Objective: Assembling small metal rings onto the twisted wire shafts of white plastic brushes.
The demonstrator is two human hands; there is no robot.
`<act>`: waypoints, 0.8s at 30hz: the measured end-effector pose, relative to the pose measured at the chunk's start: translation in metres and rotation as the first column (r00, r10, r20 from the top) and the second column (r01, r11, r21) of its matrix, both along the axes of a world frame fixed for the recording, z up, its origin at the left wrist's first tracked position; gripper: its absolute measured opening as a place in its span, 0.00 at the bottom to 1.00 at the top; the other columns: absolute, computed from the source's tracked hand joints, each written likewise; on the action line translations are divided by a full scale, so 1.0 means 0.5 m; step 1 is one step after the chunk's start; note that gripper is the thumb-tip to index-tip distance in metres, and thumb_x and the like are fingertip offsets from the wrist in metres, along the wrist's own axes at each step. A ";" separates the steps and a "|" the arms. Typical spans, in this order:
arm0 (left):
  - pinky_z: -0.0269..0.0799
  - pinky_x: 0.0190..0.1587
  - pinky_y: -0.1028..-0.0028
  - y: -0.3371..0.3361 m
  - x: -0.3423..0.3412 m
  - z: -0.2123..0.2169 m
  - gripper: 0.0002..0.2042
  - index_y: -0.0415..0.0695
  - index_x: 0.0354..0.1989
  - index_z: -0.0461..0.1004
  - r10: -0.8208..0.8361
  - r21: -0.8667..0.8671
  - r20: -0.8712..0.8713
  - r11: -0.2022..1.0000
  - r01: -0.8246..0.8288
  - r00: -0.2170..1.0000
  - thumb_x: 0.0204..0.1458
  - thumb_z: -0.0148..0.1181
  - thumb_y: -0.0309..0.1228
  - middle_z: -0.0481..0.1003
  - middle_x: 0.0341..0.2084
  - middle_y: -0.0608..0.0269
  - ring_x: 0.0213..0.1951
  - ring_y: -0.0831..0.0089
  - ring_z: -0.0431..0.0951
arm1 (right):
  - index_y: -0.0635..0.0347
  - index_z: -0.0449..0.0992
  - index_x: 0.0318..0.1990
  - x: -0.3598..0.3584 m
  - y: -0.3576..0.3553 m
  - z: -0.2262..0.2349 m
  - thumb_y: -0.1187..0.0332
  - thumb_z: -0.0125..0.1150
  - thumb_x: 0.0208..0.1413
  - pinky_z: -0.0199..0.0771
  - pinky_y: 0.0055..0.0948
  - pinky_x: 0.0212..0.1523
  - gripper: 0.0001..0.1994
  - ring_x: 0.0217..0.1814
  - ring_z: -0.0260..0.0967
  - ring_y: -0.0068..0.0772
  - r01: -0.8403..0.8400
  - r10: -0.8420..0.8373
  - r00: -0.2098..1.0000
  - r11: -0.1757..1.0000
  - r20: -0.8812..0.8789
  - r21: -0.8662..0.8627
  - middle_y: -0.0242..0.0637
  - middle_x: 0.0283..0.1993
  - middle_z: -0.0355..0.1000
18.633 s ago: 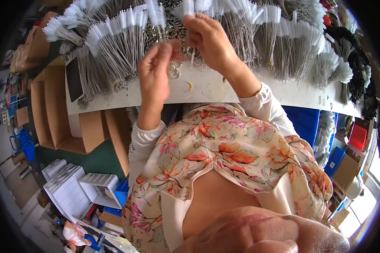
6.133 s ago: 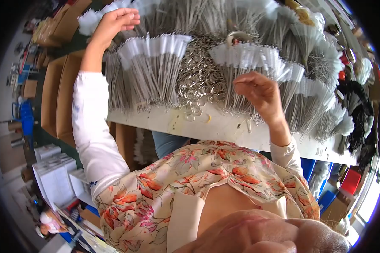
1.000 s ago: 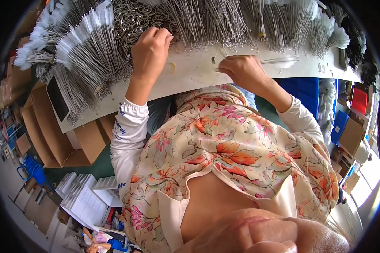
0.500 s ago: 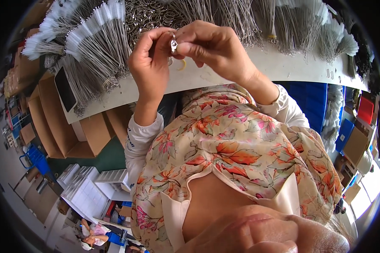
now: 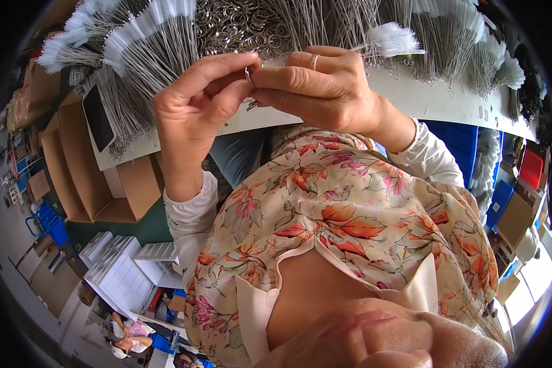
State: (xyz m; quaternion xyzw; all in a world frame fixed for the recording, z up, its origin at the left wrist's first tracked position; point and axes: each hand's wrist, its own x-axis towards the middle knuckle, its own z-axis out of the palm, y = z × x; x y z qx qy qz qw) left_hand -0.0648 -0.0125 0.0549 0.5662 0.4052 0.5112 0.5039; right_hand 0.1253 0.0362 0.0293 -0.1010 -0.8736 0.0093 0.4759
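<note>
In front of the table edge, my left hand (image 5: 199,101) pinches a small silver split ring (image 5: 249,76) between thumb and index finger. My right hand (image 5: 328,86) meets it from the right, its fingers closed, their tips against the ring. Past the back of my right hand juts a wire brush (image 5: 391,40) with white bristles, lying crosswise. Its stem runs behind the fingers, so the grip on it is mostly hidden. A bit of shiny metal (image 5: 252,105) shows below the fingertips; its kind is unclear. Beyond the hands lies a pile of silver rings (image 5: 242,26).
Bundles of white-tipped wire brushes (image 5: 150,43) line the white table (image 5: 435,101) on both sides. A phone (image 5: 98,116) lies at the left edge. Below are an open cardboard box (image 5: 98,178) and white trays (image 5: 119,276). Another person (image 5: 132,334) is far off at lower left.
Both hands have shifted slightly, the left one to the left and down. A brush now extends beyond my right hand. The shiny clasp-like piece at the fingertips is no longer plainly visible.
</note>
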 end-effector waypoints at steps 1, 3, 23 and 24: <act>0.75 0.38 0.80 -0.004 0.004 0.002 0.12 0.33 0.41 0.74 0.066 0.046 -0.120 0.997 -0.060 0.991 0.46 0.57 0.15 0.76 0.36 0.55 0.37 0.75 0.77 | 0.56 0.79 0.29 -0.002 -0.001 -0.001 0.70 0.60 0.30 0.69 0.21 0.22 0.12 0.27 0.69 0.20 -0.003 0.003 1.000 1.000 0.000 -0.001 0.25 0.38 0.73; 0.75 0.38 0.80 -0.010 0.015 0.000 0.13 0.33 0.41 0.74 0.141 0.187 -0.146 0.976 -0.112 0.979 0.45 0.57 0.14 0.76 0.36 0.56 0.37 0.75 0.77 | 0.57 0.79 0.29 -0.006 -0.005 -0.006 0.71 0.63 0.35 0.69 0.20 0.23 0.09 0.28 0.69 0.23 -0.033 0.033 0.999 0.987 -0.006 -0.160 0.29 0.37 0.73; 0.73 0.43 0.75 0.011 -0.003 -0.003 0.14 0.28 0.40 0.73 0.231 0.382 -0.214 0.914 -0.136 0.949 0.44 0.50 0.11 0.75 0.38 0.49 0.39 0.68 0.77 | 0.65 0.76 0.34 -0.019 0.026 0.027 0.71 0.58 0.54 0.63 0.18 0.22 0.06 0.22 0.63 0.16 -0.340 0.197 0.915 -0.093 -0.352 -0.936 0.31 0.26 0.73; 0.73 0.43 0.75 0.011 -0.009 -0.002 0.14 0.28 0.40 0.73 0.238 0.383 -0.215 0.913 -0.142 0.947 0.44 0.50 0.11 0.75 0.38 0.49 0.39 0.68 0.77 | 0.65 0.76 0.34 -0.019 0.020 0.024 0.71 0.58 0.54 0.63 0.18 0.22 0.06 0.22 0.63 0.16 -0.340 0.204 0.913 -0.094 -0.352 -0.936 0.31 0.26 0.73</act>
